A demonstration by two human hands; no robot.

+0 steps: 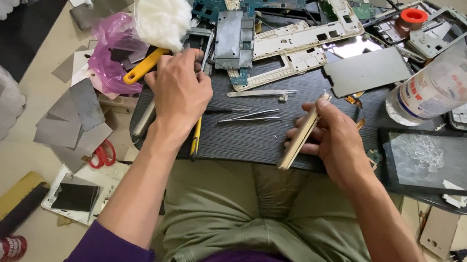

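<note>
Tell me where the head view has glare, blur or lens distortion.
Head view: glare flares on the shiny panel among the phone frames; the clear bottle stretches toward the corner, wide-angle distortion; the left hand and the right hand, holding a gold phone edge-on, are fairly sharp; light is soft, shadows faint.

Clear plastic bottle (454,76) is seen lying at upper right, cracked tablet screen (443,161) below it. White cotton wad (163,15) and pink bag (113,52) are placed upper left. Red scissors (102,154) are left on the floor, lower left.
</note>
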